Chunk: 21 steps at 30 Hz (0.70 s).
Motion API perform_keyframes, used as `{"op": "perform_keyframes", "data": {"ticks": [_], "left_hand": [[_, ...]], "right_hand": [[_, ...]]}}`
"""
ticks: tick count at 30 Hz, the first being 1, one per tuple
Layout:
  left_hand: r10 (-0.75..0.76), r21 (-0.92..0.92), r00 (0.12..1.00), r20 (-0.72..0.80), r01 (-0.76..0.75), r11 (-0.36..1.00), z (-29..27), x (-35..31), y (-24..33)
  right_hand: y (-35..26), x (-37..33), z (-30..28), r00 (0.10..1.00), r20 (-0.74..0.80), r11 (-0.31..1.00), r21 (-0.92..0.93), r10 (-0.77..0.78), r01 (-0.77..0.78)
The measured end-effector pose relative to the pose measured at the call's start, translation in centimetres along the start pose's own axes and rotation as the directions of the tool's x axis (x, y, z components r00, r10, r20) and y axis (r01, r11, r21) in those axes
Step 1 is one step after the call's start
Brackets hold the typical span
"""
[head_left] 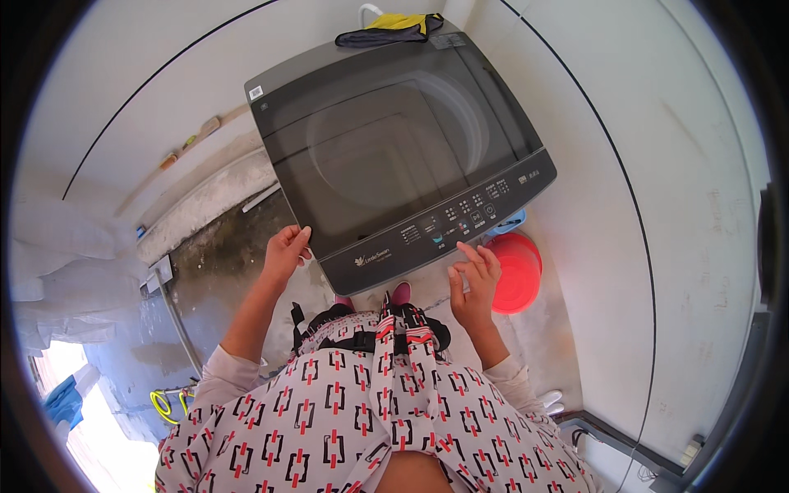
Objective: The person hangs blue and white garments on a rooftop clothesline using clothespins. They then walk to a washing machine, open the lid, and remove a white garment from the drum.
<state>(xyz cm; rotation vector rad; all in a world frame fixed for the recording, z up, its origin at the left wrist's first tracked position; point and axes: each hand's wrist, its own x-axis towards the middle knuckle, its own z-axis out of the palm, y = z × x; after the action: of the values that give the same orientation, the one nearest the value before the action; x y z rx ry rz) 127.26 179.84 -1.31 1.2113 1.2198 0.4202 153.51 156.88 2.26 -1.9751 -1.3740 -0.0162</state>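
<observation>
A dark grey top-loading washing machine (326,261) stands in front of me, its dark see-through lid (362,197) down. Through the lid the round drum shows faintly. My left hand (285,253) is at the machine's left edge near the front corner, with bent fingers gripping the rim by the lid. My right hand (477,287) hovers at the front edge of the control panel (423,238). Its index finger points toward the buttons and the other fingers are loosely apart, holding nothing. Whether a fingertip touches the panel, I cannot tell.
A yellow and dark grey cloth (393,31) lies on the machine's back edge. Right of the machine stand a red basin (518,275) and a blue container (508,222). White walls rise behind and to the right. A yellow hose (164,404) lies at lower left.
</observation>
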Motion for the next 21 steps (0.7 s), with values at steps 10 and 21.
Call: {"op": "perform_keyframes", "data": {"ticks": [10, 21], "left_hand": [[0.102, -0.229, 0.968, 0.231, -0.048, 0.972, -1.5, 0.3, 1.2], [0.696, -0.61, 0.693, 0.19, -0.472, 0.636, -8.3, 4.2, 16.5]], "right_hand": [[-3.8, -2.2, 1.3, 0.995, -0.061, 0.996, -0.004, 0.084, -0.085], [-5.2, -2.3, 2.2, 0.993, -0.061, 0.994, 0.036, 0.101, -0.099]]}}
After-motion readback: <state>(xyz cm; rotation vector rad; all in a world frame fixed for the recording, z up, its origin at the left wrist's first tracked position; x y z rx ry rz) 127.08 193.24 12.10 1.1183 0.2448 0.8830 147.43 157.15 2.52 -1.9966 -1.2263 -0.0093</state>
